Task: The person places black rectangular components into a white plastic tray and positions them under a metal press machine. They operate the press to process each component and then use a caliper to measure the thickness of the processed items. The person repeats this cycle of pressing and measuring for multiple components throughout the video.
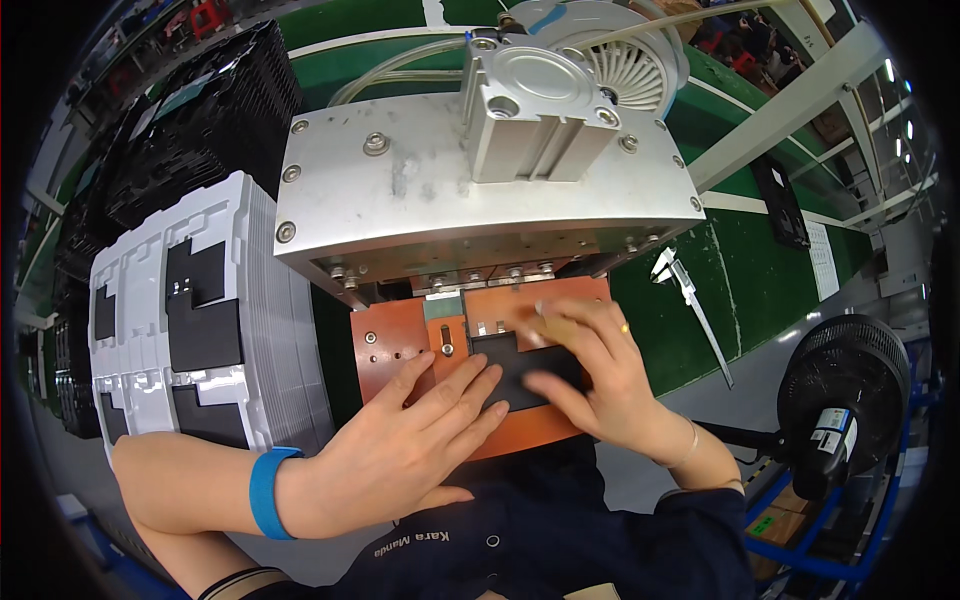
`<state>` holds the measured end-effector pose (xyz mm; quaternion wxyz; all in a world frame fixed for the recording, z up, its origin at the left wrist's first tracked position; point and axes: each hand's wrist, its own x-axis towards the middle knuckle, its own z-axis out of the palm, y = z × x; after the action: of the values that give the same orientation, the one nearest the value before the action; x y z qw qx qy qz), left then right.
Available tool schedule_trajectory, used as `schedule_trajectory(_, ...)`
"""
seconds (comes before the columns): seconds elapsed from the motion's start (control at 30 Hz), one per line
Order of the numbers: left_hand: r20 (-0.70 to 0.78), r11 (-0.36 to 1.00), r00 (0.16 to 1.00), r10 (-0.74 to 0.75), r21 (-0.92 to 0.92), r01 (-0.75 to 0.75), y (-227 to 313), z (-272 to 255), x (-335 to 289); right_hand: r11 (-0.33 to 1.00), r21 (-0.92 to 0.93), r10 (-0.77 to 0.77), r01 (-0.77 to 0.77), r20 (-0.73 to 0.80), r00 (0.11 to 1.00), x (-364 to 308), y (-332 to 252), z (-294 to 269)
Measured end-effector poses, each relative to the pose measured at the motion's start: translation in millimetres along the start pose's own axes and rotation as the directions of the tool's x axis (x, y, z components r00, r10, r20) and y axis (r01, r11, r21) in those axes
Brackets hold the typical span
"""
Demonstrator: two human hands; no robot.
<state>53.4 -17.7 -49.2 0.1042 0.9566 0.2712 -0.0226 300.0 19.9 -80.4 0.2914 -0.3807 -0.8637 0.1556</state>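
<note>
A flat black L-shaped piece (512, 368) lies in the orange-brown fixture plate (385, 330) under a metal press (430, 165). My left hand (395, 450) rests with its fingers stretched out, the fingertips at the left edge of the black piece. Over the piece's right side is my right hand (615, 380), its thumb low on the piece and its fingers apart, slightly blurred. Nothing shows in its grasp. Two small shiny metal tabs (492, 328) show at the piece's upper edge. Part of the piece is hidden by my fingers.
Left of the press stands a stack of white trays (140, 330), the top one holding several black pieces (205, 335). Black trays (210, 120) are piled behind. On the green table at right lies a caliper (695, 300). A black fan (840, 400) stands near right.
</note>
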Motion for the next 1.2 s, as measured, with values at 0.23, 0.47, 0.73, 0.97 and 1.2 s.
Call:
schedule_trajectory(0.23, -0.04, 0.995, 0.998, -0.057, -0.078, 0.054, -4.0, -0.1, 0.0, 0.998, 0.043, -0.043, 0.038, 0.106, 0.993, -11.1, 11.4, -3.1)
schedule_trajectory(0.47, -0.08, 0.993, 0.991, -0.111, -0.059, 0.106, -19.3, -1.7, 7.7, 0.995, 0.066, -0.075, 0.07, 0.064, 0.995, 13.5, 27.1, -0.6)
schedule_trajectory(0.73, -0.044, 0.986, 0.992, -0.119, -0.12, 0.113, -20.4, -1.6, 7.2, 0.992, 0.108, -0.072, 0.064, 0.065, 0.995, 13.8, 27.4, 0.6)
schedule_trajectory(0.97, -0.012, 0.983, 0.992, -0.125, -0.135, 0.122, -20.2, -4.8, 8.7, 0.995, 0.085, -0.055, 0.048, 0.079, 0.995, 14.0, 25.3, -0.1)
schedule_trajectory(1.2, -0.005, 0.98, 0.992, -0.129, -0.152, 0.127, -19.7, -6.7, 10.3, 0.992, 0.119, -0.047, 0.036, 0.088, 0.995, 14.4, 26.9, 0.5)
